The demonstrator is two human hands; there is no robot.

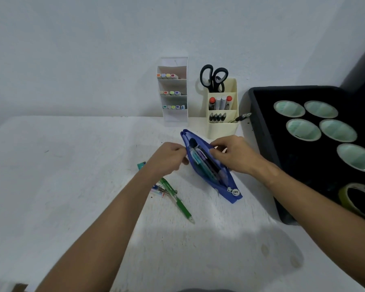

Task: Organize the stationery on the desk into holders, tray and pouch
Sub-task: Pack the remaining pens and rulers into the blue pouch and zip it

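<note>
Blue fabric pouch [230, 186] lay unzipped mid-desk w/ pens packed inside. L hand [167, 159] pinched the pouch's left lip, fingers curled tight on it. R hand [234, 154] gripped the right lip, fingertips hooked over the edge, spreading the mouth. Green pen [177, 199] & a couple of small refills lay loose on the white desk [72, 175] just left of pouch, under L wrist. Cream plastic holder [221, 127] w/ scissors [213, 77] stood right behind pouch; black tray [263, 131] of tape rolls to its right.
</note>
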